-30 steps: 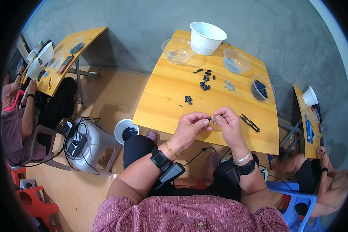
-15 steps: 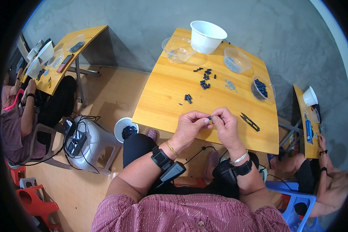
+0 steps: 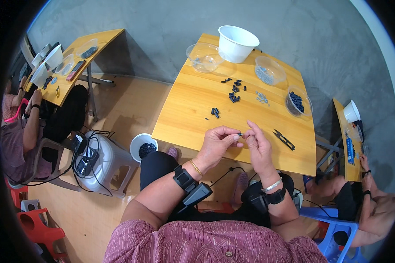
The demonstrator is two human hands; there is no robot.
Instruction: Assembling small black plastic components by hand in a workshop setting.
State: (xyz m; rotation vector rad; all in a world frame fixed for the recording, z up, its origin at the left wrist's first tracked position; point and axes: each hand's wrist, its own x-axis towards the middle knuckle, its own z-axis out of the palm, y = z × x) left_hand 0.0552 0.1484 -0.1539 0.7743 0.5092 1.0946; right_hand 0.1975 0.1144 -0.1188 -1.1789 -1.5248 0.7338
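Over the near edge of the wooden table, my left hand (image 3: 216,144) is closed, pinching a small black cylindrical piece (image 3: 240,134) between thumb and fingertips. Close beside it is my right hand (image 3: 259,149), its index finger lifted and stretched out and the thumb near the piece; nothing shows in its grip. Small black cylinders lie in loose groups, one group (image 3: 215,112) nearest my left hand and another (image 3: 234,97) farther off. A scatter of tiny pale grey parts (image 3: 262,97) lies to their right. Black thread snips (image 3: 284,139) rest right of my right hand.
Along the table's far side stand a white tub (image 3: 238,43), a clear bowl (image 3: 205,58) and a clear bowl of grey parts (image 3: 270,70). A bowl of black cylinders (image 3: 297,101) is at right. A white bucket (image 3: 143,147) stands on the floor. Other people work at side tables.
My right hand has loosened from the small piece, its index finger rising and straightening away. My left hand keeps its pinch in nearly the same place.
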